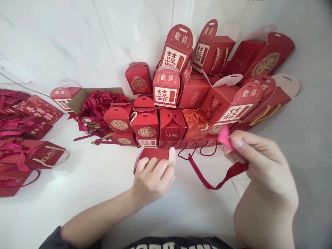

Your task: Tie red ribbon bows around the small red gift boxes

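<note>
Stack of red gift boxes (pixel 197 93) sits upper centre against the wall, with a cardboard box of ribbons (pixel 77 98) to its left and flat red bags (pixel 38 152) cut off at the left edge. Left hand (pixel 153 178), centre frame: fingers wrapped on a small red box (pixel 153 153). Right hand (pixel 259 166), right of centre: thumb and forefinger pinched on a ribbon (pixel 201 174).

My take: hold the box still and keep the ribbon taut and flat.

The pink tip is blurred, the box front is covered, and I can't tell where the ribbon's far end goes.

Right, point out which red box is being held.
The small red box in the left hand; the other boxes stand untouched behind it.
</note>
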Demonstrator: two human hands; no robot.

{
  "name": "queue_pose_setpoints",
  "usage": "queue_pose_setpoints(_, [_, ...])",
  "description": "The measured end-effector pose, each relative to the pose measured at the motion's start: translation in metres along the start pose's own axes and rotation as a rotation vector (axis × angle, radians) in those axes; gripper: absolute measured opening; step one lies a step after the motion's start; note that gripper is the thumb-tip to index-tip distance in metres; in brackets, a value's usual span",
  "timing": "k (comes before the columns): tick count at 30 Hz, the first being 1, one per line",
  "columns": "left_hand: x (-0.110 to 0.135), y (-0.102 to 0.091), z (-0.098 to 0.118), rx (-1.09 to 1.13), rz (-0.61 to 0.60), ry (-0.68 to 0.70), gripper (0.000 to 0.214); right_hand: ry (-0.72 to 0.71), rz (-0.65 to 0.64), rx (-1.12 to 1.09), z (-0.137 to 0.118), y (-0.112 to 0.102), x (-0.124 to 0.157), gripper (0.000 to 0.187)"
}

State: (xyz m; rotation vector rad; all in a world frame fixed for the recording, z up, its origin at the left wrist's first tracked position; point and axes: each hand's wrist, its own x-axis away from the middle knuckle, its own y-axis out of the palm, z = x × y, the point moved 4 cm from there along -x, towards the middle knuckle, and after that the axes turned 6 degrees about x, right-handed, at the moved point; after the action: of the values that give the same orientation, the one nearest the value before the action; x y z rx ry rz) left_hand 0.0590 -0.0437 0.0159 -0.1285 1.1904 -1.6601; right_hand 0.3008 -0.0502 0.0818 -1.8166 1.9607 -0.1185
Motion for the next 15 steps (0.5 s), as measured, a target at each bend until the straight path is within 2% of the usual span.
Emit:
queue_pose_setpoints(3, [0.006, 0.023, -0.019, -0.181, -0.037, 0.081, 0.02, 0.084, -0.385, 0.087, 0.017, 0.03, -0.002, 0.038])
queue_pose_setpoints(5, [0.006, 0.025, -0.024, -0.19, -0.055, 0.048, 0.02, 0.114, -0.54, 0.124, 0.028, 0.05, 0.001, 0.04])
queue_pose_setpoints(9, [0.0, 0.01, -0.023, -0.086, -0.142, -0.13, 0.022, 0.161, -0.613, 0.19, 0.05, 0.075, 0.009, 0.037])
queue_pose_setpoints(12, [-0.006, 0.001, -0.025, 0.031, -0.225, -0.234, 0.022, 0.176, -0.596, 0.206, 0.059, 0.081, 0.012, 0.036])
queue_pose_setpoints(15, [-0.01, -0.003, -0.028, 0.107, -0.271, -0.273, 0.022, 0.187, -0.574, 0.183, 0.061, 0.083, 0.012, 0.036])
